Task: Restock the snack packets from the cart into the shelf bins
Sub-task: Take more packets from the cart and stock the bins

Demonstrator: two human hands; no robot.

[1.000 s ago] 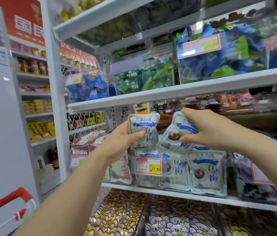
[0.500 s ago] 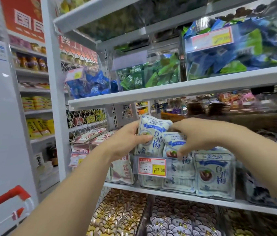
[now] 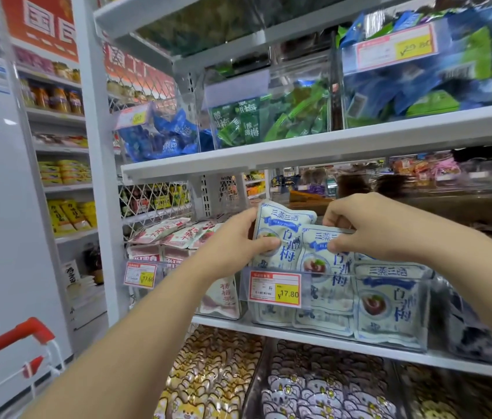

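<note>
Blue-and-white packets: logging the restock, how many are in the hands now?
2. Left packet held upright by the left hand; right packet pinched by the right hand. More sit in the bin, some possibly hidden.

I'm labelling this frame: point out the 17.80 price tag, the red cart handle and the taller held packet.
17.80 price tag (image 3: 275, 290): head view, label's middle.
red cart handle (image 3: 5, 342): head view, top bar.
taller held packet (image 3: 284, 220): head view, upper front.

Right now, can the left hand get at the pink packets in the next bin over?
Probably yes: the pink packets lie uncovered just beside the left hand, nothing between. But it grips a blue-and-white packet, so it must release that first.
</note>
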